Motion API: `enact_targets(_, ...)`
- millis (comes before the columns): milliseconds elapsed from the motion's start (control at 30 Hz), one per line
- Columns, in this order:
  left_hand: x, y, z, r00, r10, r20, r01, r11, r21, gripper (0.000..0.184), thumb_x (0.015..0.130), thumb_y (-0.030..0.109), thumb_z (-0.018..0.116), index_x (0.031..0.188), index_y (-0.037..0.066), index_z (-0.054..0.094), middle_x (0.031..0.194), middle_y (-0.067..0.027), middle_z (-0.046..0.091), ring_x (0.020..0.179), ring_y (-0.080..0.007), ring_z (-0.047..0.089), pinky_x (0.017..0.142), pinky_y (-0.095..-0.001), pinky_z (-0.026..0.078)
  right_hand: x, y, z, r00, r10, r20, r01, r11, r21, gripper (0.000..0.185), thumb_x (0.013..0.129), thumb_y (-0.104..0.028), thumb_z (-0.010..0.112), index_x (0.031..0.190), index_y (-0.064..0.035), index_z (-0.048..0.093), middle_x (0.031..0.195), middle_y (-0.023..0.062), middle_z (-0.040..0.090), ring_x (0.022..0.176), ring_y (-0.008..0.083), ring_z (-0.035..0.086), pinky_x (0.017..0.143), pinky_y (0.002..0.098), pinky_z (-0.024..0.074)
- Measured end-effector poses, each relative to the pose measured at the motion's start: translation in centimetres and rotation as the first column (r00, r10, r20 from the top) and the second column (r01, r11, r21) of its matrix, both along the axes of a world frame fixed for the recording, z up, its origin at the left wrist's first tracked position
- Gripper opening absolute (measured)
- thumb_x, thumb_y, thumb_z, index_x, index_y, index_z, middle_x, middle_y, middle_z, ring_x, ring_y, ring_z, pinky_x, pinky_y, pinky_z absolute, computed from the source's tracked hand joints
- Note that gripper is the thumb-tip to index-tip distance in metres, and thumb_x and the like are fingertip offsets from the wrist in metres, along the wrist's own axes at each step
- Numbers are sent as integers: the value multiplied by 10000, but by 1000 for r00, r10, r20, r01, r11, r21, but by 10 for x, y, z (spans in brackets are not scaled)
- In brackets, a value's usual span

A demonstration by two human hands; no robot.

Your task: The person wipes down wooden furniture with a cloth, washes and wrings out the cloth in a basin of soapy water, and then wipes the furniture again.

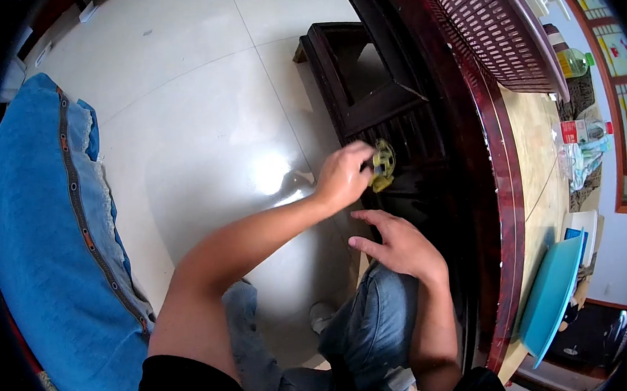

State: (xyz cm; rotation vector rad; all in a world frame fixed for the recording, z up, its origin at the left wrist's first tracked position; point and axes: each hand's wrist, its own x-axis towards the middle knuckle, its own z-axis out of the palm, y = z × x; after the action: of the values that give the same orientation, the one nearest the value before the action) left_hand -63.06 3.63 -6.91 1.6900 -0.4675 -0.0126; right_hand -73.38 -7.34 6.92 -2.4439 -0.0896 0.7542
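My left hand (345, 173) is closed around a yellow-green and dark item (383, 165), partly blurred, whose exact kind I cannot make out. The item is against or just in front of the slatted front of a dark wooden cabinet (404, 135). Lower down, my right hand (397, 244) has its thumb and fingers apart and holds nothing. It is beside the cabinet, above my right knee.
A blue cover (38, 215) drapes over furniture at the left. Pale floor tiles (196, 80) lie between it and the cabinet. On the counter (532, 144) at right are a purple basket (491, 30), bottles (573, 63) and a turquoise tray (553, 295).
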Motion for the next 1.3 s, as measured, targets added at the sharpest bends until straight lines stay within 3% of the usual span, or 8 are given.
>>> enact_targets(167,-8,-3,-9,996,19,-85,-26,996,-85,218,791,-1,667,1006,-15,702,1006,-200,691,944,-448,650,796,-483,533,-1,-2,1,1000,-14,-1,14,1000,12,587,945,-403,687,1298,59,605,1278,277,642,1192,423,619,1035,437,484)
enact_targets(267,-3,-8,-17,966,85,-246,-85,996,13,229,779,-2,671,1005,-15,709,1007,-216,693,948,-456,648,802,-483,533,-1,-2,0,1000,-5,18,5,1000,8,580,946,-396,688,1299,57,605,1286,277,638,1196,424,616,1035,437,484)
enact_targets(400,21,-5,-30,987,158,-12,-159,987,-16,232,782,5,672,1008,-12,717,1037,-220,691,965,-455,648,805,-488,529,-1,-4,0,1000,15,28,-16,1000,12,576,952,-395,681,1307,52,602,1303,275,629,1204,427,610,1043,435,482)
enact_targets(567,24,-4,-28,985,174,-17,-174,985,-9,246,781,0,648,1018,-5,714,1040,-199,697,961,-450,648,826,-481,534,3,2,5,999,3,-33,-3,1000,-10,584,959,-402,672,1324,46,591,1321,269,622,1218,422,604,1053,433,476)
enact_targets(800,7,4,-36,994,-107,-12,108,993,51,263,768,-14,640,1019,-2,715,1021,-188,699,955,-439,657,830,-497,532,2,-3,-1,1000,9,-4,-9,1000,10,594,959,-407,670,1329,51,586,1329,273,617,1235,420,595,1067,436,466)
enact_targets(1033,4,-1,-42,957,39,-289,-25,998,52,248,769,3,663,1012,-12,711,1042,-245,692,990,-481,637,836,-509,529,2,-4,1,1000,-18,-14,18,1000,15,590,962,-407,666,1324,52,588,1324,277,619,1234,424,595,1066,438,467)
enact_targets(1133,23,-3,-44,970,152,-191,-136,986,95,255,800,-9,672,1046,18,736,967,-260,703,943,-457,676,813,-464,538,1,-4,-3,1000,14,10,-14,1000,0,590,959,-406,671,1319,54,591,1322,279,619,1234,423,596,1062,436,470)
enact_targets(1300,30,-1,-47,980,164,-116,-149,980,129,262,782,15,681,1039,-9,725,1038,-249,694,974,-467,657,843,-499,534,4,-1,-1,1000,-7,-8,7,1000,12,585,955,-401,678,1312,55,593,1314,281,622,1220,421,605,1053,433,477)
